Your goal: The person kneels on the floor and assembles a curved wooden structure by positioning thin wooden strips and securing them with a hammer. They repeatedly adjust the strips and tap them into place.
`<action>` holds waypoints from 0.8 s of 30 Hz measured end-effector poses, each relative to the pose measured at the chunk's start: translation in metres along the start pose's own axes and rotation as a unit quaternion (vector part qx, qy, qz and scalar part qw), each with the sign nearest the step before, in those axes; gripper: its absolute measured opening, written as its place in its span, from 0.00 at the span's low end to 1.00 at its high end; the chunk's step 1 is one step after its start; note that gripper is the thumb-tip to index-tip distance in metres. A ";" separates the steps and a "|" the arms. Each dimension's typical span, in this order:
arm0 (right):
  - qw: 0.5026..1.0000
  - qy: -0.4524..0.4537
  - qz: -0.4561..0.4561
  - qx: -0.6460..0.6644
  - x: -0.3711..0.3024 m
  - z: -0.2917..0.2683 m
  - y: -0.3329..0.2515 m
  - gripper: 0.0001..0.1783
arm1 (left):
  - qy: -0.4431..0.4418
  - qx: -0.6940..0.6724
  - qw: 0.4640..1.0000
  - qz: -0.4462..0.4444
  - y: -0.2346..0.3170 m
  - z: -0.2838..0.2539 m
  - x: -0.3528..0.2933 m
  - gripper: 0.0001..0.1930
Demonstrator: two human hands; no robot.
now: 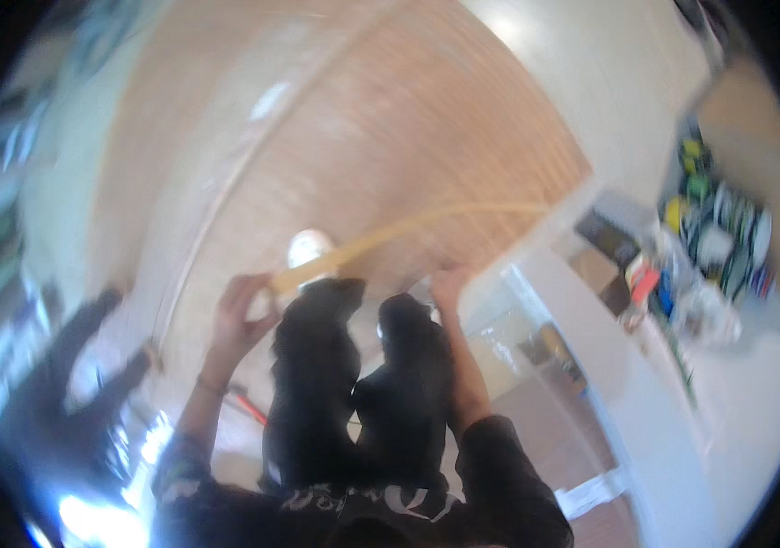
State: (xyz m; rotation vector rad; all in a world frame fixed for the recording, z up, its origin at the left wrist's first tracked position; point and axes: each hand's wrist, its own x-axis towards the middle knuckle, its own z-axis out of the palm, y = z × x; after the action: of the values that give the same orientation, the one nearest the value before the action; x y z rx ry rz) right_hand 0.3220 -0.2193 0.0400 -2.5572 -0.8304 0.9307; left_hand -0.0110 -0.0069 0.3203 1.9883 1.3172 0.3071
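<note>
My left hand (242, 315) is closed, thumb against fingers, on the near end of a long, thin yellow-tan strip (381, 236). The strip arches up and away to the right, past my white left shoe (310, 248), with its far end over the edge of a large wood-coloured panel (390, 128). My right hand (447, 290) is low beside my right knee, close to the panel's near right edge. Its fingers are smeared by motion, so what it touches or holds is unclear.
A white-framed box or drawer unit (582, 365) stands at my right. Beyond it lie a carton (595, 274), plastic bags (705, 315) and a box of coloured goods (719, 228). A red-handled tool (250, 407) lies at left, near another person in dark clothes (70, 393).
</note>
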 end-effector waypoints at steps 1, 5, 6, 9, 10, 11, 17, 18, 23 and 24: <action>0.998 0.030 0.049 0.018 -0.006 -0.016 -0.010 0.28 | 0.006 -0.055 0.998 -0.021 0.032 -0.021 -0.008 0.21; 0.886 0.045 0.248 0.390 -0.051 -0.139 -0.089 0.50 | 0.086 -0.131 0.986 -0.058 0.164 -0.101 -0.038 0.16; 0.900 -0.003 0.231 0.371 -0.077 -0.176 -0.118 0.49 | 0.121 -0.137 0.981 -0.066 0.195 -0.125 -0.055 0.17; 0.976 -0.056 0.025 0.210 -0.163 -0.283 -0.226 0.47 | 0.215 -0.164 0.956 -0.111 0.289 -0.186 -0.107 0.17; 0.977 -0.054 -0.147 0.144 -0.197 -0.317 -0.260 0.44 | 0.248 -0.162 0.947 -0.126 0.318 -0.203 -0.130 0.17; 0.953 -0.056 -0.292 0.059 -0.229 -0.347 -0.292 0.42 | 0.284 -0.156 0.935 -0.142 0.344 -0.219 -0.154 0.17; 0.642 -0.247 -0.722 0.073 -0.383 -0.461 -0.440 0.43 | 0.483 -0.022 0.850 -0.210 0.449 -0.255 -0.278 0.17; 0.590 -0.276 -0.752 0.099 -0.409 -0.467 -0.457 0.44 | 0.528 0.007 0.820 -0.221 0.460 -0.256 -0.297 0.18; 0.389 -0.532 -0.751 0.045 -0.538 -0.464 -0.527 0.44 | 0.688 0.123 0.654 -0.289 0.487 -0.264 -0.382 0.19; 0.337 -0.580 -0.742 0.001 -0.564 -0.458 -0.537 0.43 | 0.717 0.144 0.615 -0.297 0.489 -0.265 -0.395 0.19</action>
State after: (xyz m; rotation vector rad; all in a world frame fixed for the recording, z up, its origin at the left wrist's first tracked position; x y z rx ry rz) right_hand 0.0486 -0.1731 0.8997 0.2972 -2.4563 1.5026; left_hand 0.0089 -0.3438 0.9130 1.0627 3.0090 1.6374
